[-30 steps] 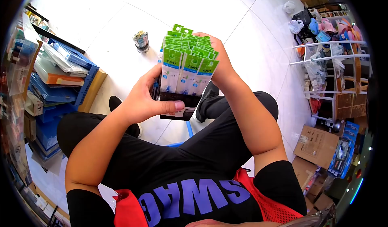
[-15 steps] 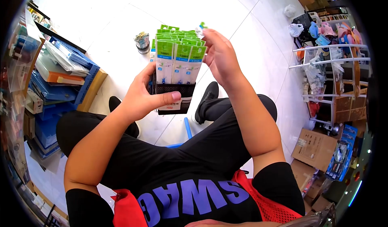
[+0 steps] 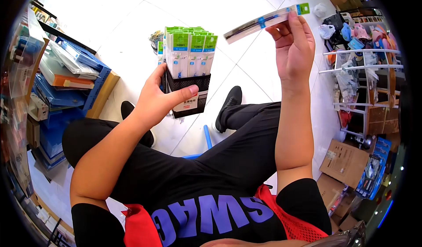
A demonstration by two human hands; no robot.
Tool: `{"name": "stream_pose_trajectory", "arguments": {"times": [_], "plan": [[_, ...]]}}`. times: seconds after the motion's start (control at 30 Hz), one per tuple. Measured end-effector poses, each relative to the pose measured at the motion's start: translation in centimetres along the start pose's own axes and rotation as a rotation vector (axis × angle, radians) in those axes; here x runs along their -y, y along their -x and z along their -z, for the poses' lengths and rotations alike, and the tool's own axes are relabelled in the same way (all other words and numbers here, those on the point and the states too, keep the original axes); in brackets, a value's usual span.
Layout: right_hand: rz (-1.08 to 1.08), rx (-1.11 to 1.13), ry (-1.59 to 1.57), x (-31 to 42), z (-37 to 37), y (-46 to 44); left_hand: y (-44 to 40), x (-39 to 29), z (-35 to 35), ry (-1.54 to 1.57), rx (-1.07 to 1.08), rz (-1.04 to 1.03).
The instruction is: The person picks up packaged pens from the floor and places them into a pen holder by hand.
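My left hand is wrapped round a black mesh pen holder, its thumb across the white label on the front. Packed upright in the holder are several pen refill packets, clear sleeves with green and blue tops. Off to the right, my right hand pinches a single pen refill packet near its green end. That packet is held nearly level, its far end pointing left and slightly down. A dark refill with a blue part shows through the clear sleeve.
Partly hidden behind the holder, a small round container stands on the white tiled floor. Folders and files fill a shelf on the left. A white rack with goods and cardboard boxes line the right. A blue bar shows between my legs.
My right hand has moved away to the right, bringing one packet clear of the bunch. The holder in my left hand has shifted slightly left and tilted a little.
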State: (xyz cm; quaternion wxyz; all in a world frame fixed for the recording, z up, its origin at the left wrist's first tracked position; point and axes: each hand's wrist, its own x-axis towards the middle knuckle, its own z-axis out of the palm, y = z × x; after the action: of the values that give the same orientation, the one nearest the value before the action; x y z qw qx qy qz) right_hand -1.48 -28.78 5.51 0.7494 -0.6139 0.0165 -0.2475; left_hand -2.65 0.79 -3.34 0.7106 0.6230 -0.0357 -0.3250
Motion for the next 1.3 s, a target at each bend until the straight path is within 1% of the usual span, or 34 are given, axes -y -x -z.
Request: {"name": "stream_pose_trajectory", "arguments": {"times": [0.1, 0.23, 0.27, 0.4, 0.43, 0.5, 0.53, 0.6, 0.7, 0.83, 0.87, 0.97, 1.03, 1.07, 1.1, 1.17, 1.23, 1.27, 1.3], "plan": [[-0.081, 0.125, 0.061, -0.5, -1.4, 1.6, -0.2, 0.2, -0.1, -0.073, -0.027, 0.045], [-0.046, 0.27, 0.205, -1.3, -3.4, 3.5, -0.2, 0.1, -0.4, -0.048, 0.036, 0.064], [-0.061, 0.275, 0.211, -1.5, -3.7, 3.8, -0.2, 0.2, -0.4, -0.048, 0.053, 0.062], [0.213, 0.419, 0.632, -2.3, -3.8, 3.9, 0.2, -0.8, -0.6, 0.002, 0.129, 0.076], [0.226, 0.421, 0.639, -2.1, -4.3, 4.2, 0.4, -0.9, -0.8, 0.017, 0.144, 0.086], [0.249, 0.514, 0.756, -2.3, -4.3, 4.6, 0.2, -0.3, -0.6, 0.048, 0.147, 0.062], [0.226, 0.516, 0.784, -2.0, -4.6, 4.7, 0.4, -0.7, -0.8, 0.072, 0.148, 0.062], [0.17, 0.521, 0.839, -1.3, -5.2, 5.2, 0.6, -0.9, -0.8, 0.091, 0.149, 0.065], [-0.008, 0.5, 0.784, -1.3, -5.3, 5.7, 0.7, -0.7, -0.7, 0.077, 0.15, 0.061], [-0.141, 0.531, 0.741, -1.8, -5.3, 5.9, 0.8, -0.4, -0.6, 0.068, 0.145, 0.064], [-0.167, 0.546, 0.727, -2.1, -5.1, 5.8, 0.9, -0.3, -0.5, 0.063, 0.139, 0.062], [-0.158, 0.622, 0.775, -1.6, -4.9, 5.6, 0.9, -0.2, -0.5, 0.057, 0.155, 0.061], [-0.317, 0.488, 0.337, -2.4, -4.3, 4.6, 0.9, -0.2, -0.6, 0.062, 0.192, 0.047], [-0.349, 0.432, 0.135, -3.4, -3.6, 4.0, 0.9, -0.3, -0.6, 0.067, 0.208, 0.038], [-0.395, 0.33, 0.126, -3.0, -4.2, 3.9, 1.0, -0.3, -0.5, 0.072, 0.242, 0.028], [-0.577, 0.385, 0.217, -4.2, -3.5, 3.5, 1.4, -0.6, -0.4, 0.08, 0.308, 0.013], [-0.827, 0.439, 0.187, -4.0, -3.9, 4.3, 1.7, -1.1, -0.3, 0.098, 0.362, 0.03], [-0.909, 0.485, 0.226, -3.9, -3.8, 4.6, 1.7, -1.0, -0.2, 0.099, 0.385, 0.028], [-0.931, 0.464, 0.208, -3.9, -4.1, 5.0, 1.8, -1.0, -0.1, 0.101, 0.408, 0.03]]}}
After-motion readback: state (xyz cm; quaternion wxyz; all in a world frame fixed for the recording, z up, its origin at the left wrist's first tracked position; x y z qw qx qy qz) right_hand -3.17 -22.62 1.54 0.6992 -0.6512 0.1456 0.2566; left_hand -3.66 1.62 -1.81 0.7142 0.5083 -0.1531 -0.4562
